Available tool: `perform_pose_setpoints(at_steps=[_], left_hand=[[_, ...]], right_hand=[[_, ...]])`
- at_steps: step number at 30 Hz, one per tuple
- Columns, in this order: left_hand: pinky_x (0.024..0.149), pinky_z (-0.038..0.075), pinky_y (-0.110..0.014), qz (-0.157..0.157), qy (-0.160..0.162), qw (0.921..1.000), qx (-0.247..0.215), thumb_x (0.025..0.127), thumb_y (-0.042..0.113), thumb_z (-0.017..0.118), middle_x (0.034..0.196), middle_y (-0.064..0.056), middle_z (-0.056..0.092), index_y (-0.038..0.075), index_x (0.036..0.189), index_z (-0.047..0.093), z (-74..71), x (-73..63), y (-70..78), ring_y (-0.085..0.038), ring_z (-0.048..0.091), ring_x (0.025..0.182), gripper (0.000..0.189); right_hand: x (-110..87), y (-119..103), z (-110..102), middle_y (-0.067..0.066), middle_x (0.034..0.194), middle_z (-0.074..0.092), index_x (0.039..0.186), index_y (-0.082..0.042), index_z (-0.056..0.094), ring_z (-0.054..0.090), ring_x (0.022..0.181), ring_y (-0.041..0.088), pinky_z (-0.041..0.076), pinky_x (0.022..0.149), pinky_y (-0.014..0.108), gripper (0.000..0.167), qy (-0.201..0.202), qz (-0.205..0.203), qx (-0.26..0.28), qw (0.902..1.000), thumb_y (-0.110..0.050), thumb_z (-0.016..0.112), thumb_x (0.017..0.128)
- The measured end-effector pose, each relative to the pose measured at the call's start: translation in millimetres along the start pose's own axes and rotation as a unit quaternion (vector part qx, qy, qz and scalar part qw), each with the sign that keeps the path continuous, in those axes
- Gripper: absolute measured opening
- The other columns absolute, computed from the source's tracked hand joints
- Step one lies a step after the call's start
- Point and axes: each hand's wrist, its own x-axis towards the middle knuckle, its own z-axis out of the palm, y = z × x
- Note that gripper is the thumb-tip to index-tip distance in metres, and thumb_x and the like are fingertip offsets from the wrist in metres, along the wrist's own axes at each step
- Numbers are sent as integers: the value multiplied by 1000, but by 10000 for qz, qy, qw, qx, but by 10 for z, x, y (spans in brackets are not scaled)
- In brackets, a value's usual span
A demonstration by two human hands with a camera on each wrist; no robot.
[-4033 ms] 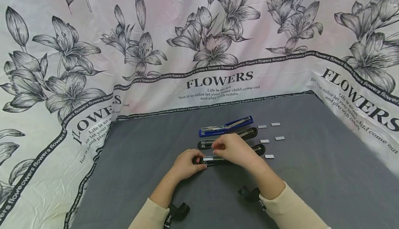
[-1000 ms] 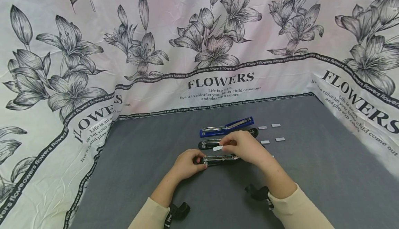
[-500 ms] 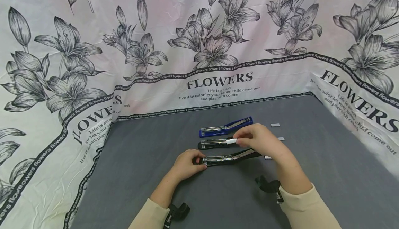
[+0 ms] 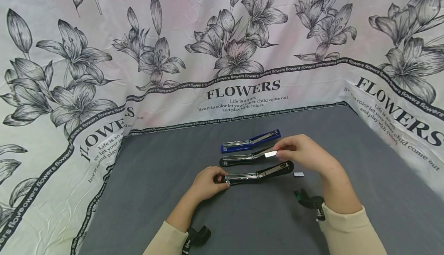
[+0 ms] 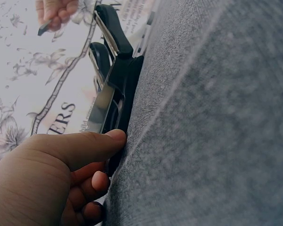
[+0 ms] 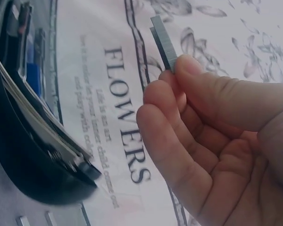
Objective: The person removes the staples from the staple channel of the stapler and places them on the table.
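Observation:
My left hand [image 4: 208,183] grips the left end of the nearest black stapler [image 4: 275,170], which lies opened out on the grey cloth. In the left wrist view, the thumb presses on that end of the stapler. My right hand [image 4: 306,153] pinches a short strip of staples [image 4: 270,154] between thumb and forefinger. It holds the strip above the right part of the middle black stapler [image 4: 239,158], apart from it as far as I can see. The right wrist view shows the strip of staples [image 6: 163,44] standing out beyond the fingertips.
A blue stapler [image 4: 239,146], also opened out, lies farthest back. One loose strip of staples [image 4: 298,174] sits right of the nearest stapler. Two small strips [image 6: 22,220] show at the lower left in the right wrist view. Flower-printed cloth [image 4: 243,104] walls the table.
Earlier, a pale strip showed in the nearest stapler; since then my right hand has lifted with a staple strip and moved right, uncovering that stapler's right half. The left hand has stayed put.

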Motion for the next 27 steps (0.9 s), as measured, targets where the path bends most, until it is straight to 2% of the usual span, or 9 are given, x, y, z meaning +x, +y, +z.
perform_pose_setpoints(at_steps=[5, 9, 11, 13, 17, 20, 27], left_hand=[[72, 39, -31, -15, -25, 10000, -32, 86, 27, 84, 78, 10, 52, 21, 104, 75, 3, -8, 4, -9, 48, 79, 21], [73, 39, -32, -74, -46, 10000, -44, 86, 27, 84, 78, 11, 52, 22, 104, 75, 6, -7, 5, -10, 48, 80, 21], [73, 39, -32, -75, -35, 10000, -30, 86, 27, 84, 78, 11, 52, 22, 104, 75, 9, -4, 2, -10, 49, 80, 20], [74, 39, -33, -98, -30, 9999, -44, 87, 27, 84, 78, 11, 52, 23, 103, 75, 12, 0, -1, -10, 49, 81, 20], [73, 39, -32, -121, -43, 9999, -47, 86, 28, 84, 78, 12, 52, 23, 103, 75, 17, 4, -6, -10, 49, 80, 20], [73, 39, -32, -143, -46, 9999, -59, 86, 28, 84, 78, 12, 52, 24, 103, 75, 13, 4, -3, -10, 49, 80, 20], [73, 39, -32, -160, -39, 9998, -107, 86, 28, 84, 78, 11, 53, 23, 104, 75, 10, 0, 3, -10, 49, 80, 20]], right_hand=[[-66, 68, -110, 13, 109, 73, 117, 0, 72, 71, 96, 23, 57, 85, 41, 22, 62, 159, -23, 9999, -13, 69, 100], [-115, 116, -196, 23, 125, 67, 118, 3, 71, 72, 98, 27, 57, 86, 40, 23, 63, 291, 83, 9995, -10, 67, 101], [-141, 151, -243, 24, 126, 65, 117, 5, 70, 72, 97, 26, 58, 85, 38, 22, 86, 370, 133, 9992, -9, 67, 100], [-171, 198, -294, 23, 121, 67, 116, 6, 70, 71, 95, 26, 58, 83, 37, 21, 110, 423, 151, 9989, -7, 67, 99], [-230, 324, -400, 12, 104, 72, 115, 7, 70, 71, 91, 26, 58, 80, 37, 22, 128, 553, 66, 9984, -7, 68, 98], [-271, 427, -471, 9, 103, 73, 117, 6, 70, 71, 92, 24, 57, 81, 38, 24, 128, 717, -35, 9973, -10, 69, 99], [-364, 675, -584, 13, 105, 74, 118, 6, 70, 71, 93, 23, 56, 85, 44, 28, 94, 1202, -3, 9927, -13, 70, 98]])
